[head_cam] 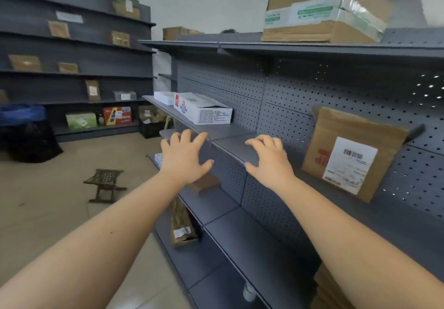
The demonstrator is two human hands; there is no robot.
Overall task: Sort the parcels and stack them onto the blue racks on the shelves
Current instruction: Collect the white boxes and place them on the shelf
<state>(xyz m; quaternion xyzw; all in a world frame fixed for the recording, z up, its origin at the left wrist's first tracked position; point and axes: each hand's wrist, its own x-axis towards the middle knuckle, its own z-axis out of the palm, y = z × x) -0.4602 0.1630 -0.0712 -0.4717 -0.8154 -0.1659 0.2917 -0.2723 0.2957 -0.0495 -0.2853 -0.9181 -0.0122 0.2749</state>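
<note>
Extending toward the grey shelf (230, 145), left hand (183, 158) and right hand (269, 162) both spread-fingered; brown parcel (348, 155) leans on pegboard (336, 87)

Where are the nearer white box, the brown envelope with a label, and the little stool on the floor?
nearer white box (197, 104), head view, its top face.
brown envelope (348, 126), head view, bare paper near its top edge.
stool (107, 175), head view, its seat.

Both bare forearms reach forward side by side. The left hand (183, 158) and the right hand (270, 162) face palm-down, fingers spread and slightly bent, holding nothing.
</note>
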